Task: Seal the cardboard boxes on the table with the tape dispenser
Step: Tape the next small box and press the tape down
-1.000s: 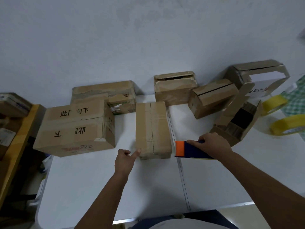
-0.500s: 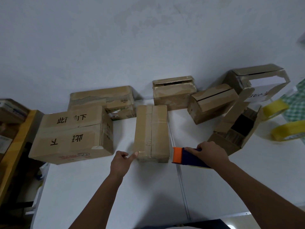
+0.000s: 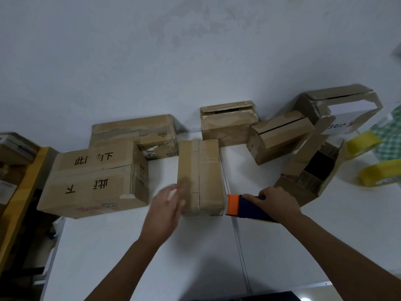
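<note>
Cardboard boxes crowd the far half of the white table (image 3: pixel 134 253), and the narrow box (image 3: pixel 200 177) I am working on lies lengthwise in the middle, its top flaps closed with a seam running down the centre. My left hand (image 3: pixel 166 210) is at the near left corner of that box; it is blurred, so I cannot tell whether the fingers are loose or curled, or whether they touch the cardboard. My right hand (image 3: pixel 276 202) grips the tape dispenser (image 3: pixel 245 208), a dark blue body with an orange front end, which sits low over the table just beside the narrow box's near right corner, orange end towards the box.

To the left stands a large box with printed characters (image 3: pixel 95 179), with a flatter box (image 3: pixel 138 131) behind it against the wall. Behind the narrow box is a small box (image 3: pixel 227 124) with its lid slightly raised. To the right are a tilted box (image 3: pixel 280 137), an open box (image 3: pixel 312 174) with a dark inside, and a box with a white label (image 3: pixel 345 109). Two yellow tape rolls (image 3: pixel 377 172) lie at the far right, near a green checked cloth (image 3: pixel 390 135).
</note>
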`<state>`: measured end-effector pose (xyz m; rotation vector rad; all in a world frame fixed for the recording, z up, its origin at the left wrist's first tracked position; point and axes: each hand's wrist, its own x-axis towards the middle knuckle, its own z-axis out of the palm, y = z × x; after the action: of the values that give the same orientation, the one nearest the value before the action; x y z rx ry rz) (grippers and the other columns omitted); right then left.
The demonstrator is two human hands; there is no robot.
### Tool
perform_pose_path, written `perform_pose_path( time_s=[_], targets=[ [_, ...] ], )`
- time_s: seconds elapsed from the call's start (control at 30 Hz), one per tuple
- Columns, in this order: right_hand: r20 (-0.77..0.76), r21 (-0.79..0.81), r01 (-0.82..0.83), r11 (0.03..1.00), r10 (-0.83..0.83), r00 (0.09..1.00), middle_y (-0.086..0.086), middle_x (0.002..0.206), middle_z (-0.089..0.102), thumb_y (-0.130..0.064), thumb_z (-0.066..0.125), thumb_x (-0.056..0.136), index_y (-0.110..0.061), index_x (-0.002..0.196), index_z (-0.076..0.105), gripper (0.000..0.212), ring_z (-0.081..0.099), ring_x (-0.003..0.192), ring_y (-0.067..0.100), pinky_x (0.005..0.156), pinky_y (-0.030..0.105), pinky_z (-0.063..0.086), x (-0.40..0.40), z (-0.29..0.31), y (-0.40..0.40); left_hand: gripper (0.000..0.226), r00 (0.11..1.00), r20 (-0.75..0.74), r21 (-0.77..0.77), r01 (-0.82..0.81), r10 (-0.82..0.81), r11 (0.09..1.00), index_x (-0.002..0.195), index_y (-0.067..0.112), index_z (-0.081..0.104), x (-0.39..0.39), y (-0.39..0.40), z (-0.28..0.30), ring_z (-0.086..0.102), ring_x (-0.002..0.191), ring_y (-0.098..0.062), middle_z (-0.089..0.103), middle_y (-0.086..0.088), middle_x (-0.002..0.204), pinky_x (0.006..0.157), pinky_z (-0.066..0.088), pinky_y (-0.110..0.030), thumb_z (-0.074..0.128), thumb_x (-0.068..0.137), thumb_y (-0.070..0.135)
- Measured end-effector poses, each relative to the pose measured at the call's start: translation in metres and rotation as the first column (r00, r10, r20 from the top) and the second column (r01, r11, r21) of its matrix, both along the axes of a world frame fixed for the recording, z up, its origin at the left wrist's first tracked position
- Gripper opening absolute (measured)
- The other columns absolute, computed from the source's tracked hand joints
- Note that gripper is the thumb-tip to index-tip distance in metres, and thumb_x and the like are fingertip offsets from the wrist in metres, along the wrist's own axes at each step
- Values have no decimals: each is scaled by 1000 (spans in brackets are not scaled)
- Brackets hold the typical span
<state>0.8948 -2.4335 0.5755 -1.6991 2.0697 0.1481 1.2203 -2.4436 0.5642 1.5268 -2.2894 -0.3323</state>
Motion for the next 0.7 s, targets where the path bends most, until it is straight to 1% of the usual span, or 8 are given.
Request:
perform_pose_path(
  time_s=[0.07, 0.13, 0.2, 0.33, 0.47, 0.57, 0.63, 0.7],
  targets=[
    [12, -8, 6, 1000, -6, 1000, -3, 62, 60, -87, 25, 70, -19, 73, 65, 79, 59, 55, 9, 57, 23, 50, -1, -1, 1, 51, 927, 151, 57, 340, -344, 939, 147, 24, 44, -12, 5, -6, 37, 142, -18, 42, 2, 153, 114, 35, -39, 56, 98, 14],
    [20, -16, 13, 1000, -13, 1000, -3, 62, 61, -89, 20, 64, -19, 72, 65, 83, 60, 56, 10, 58, 24, 51, -2, -1, 2, 69, 854, 231, 152, 442, -466, 884, 157, 27, 21, -17, 9, -16, 9, 151, -10, 19, 11, 163, 115, 17, -28, 52, 98, 7],
    [26, -12, 14, 1000, -14, 1000, -2, 65, 63, -89, 19, 63, -18, 75, 66, 86, 61, 57, 10, 60, 25, 52, -3, -2, 4, 74, 828, 247, 196, 466, -503, 863, 158, 28, 13, -15, 7, -19, 0, 150, -6, 10, 15, 164, 111, 13, -20, 50, 98, 6],
    [61, -21, 35, 999, -33, 998, -1, 63, 63, -90, 19, 63, -18, 74, 67, 87, 61, 55, 10, 57, 24, 51, -6, -4, 9, 47, 786, 286, 125, 537, -548, 835, 142, 23, 53, -20, -13, -8, 46, 133, -14, 51, 10, 145, 106, 45, -26, 61, 96, 23],
    [75, -34, 45, 998, -42, 996, -2, 63, 62, -92, 18, 61, -19, 72, 67, 89, 60, 55, 10, 55, 24, 50, -9, -4, 13, 40, 781, 254, 222, 528, -571, 820, 145, 20, 47, -57, -37, -8, 34, 141, -20, 40, 1, 153, 117, 28, -33, 41, 106, 26],
    [50, -15, 33, 999, -32, 998, -3, 66, 64, -90, 20, 65, -20, 77, 69, 86, 61, 57, 9, 57, 24, 51, -9, -4, 13, 54, 784, 360, 293, 419, -506, 859, 157, 33, 12, -84, -39, -20, -9, 152, -19, -2, 10, 166, 121, -8, -47, 21, 106, 49],
    [30, -2, 31, 1000, -31, 999, -3, 70, 65, -88, 25, 71, -20, 82, 70, 82, 62, 61, 9, 61, 24, 54, -11, -6, 13, 57, 775, 426, 257, 391, -467, 884, 157, 37, 11, -89, -37, -31, -7, 152, -26, -1, 7, 165, 119, -3, -59, 17, 104, 55],
    [41, -1, 28, 1000, -28, 999, -3, 73, 66, -89, 24, 69, -20, 84, 70, 84, 63, 63, 9, 65, 26, 57, -15, -5, 14, 54, 757, 466, 205, 412, -459, 888, 156, 35, 23, -85, -36, -36, 12, 151, -30, 16, 4, 164, 117, 16, -64, 19, 104, 52]
  ],
)
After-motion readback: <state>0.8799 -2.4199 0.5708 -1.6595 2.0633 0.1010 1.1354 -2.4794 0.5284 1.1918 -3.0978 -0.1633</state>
